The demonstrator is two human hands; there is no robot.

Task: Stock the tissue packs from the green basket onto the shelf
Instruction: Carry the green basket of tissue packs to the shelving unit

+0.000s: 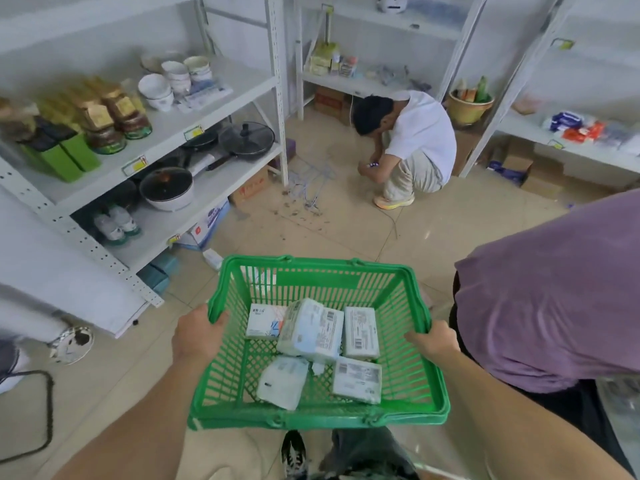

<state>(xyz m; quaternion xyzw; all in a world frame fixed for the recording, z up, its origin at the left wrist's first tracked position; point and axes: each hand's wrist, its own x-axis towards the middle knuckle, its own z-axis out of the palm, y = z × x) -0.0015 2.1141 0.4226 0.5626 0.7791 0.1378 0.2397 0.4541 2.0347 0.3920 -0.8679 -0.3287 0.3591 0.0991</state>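
Note:
I hold a green plastic basket (408, 415) level in front of me, above the tiled floor. My left hand (195, 336) grips its left rim and my right hand (433, 341) grips its right rim. Several white tissue packs (310, 330) lie loose on the basket's bottom, one larger pack leaning across the others. A white shelf (561, 147) at the right holds blue and red packs (568, 121).
A white shelf unit (207, 109) on the left carries bowls, jars, pans and bottles. A person in a white shirt (422, 133) crouches on the floor ahead. A person in a purple shirt (554, 299) stands close at my right. Cardboard boxes (540, 178) sit under the right shelf.

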